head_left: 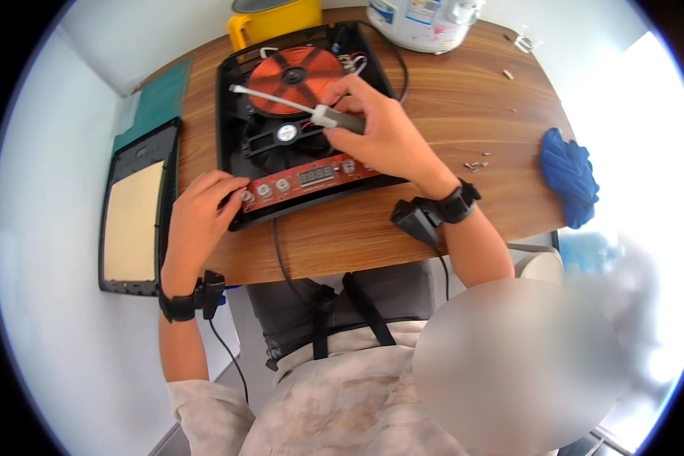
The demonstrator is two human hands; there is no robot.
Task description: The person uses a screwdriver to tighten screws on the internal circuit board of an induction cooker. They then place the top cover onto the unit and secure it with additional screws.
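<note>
My right hand is closed round the grey handle of a screwdriver. The metal shaft points left, its tip above the left side of an opened induction cooker. Beneath the shaft lies the cooker's copper-coloured coil, with a black fan nearer to me. Along the near edge runs a red control board with a small display and round buttons. My left hand has thumb and forefinger pinched at the board's left end. My right fingers partly hide the coil's right side and the board's right end.
At the left lies a black-framed panel over a green mat. A yellow container and a white bucket stand behind. Small loose parts and a blue cloth are at the right. A black cable crosses the near edge.
</note>
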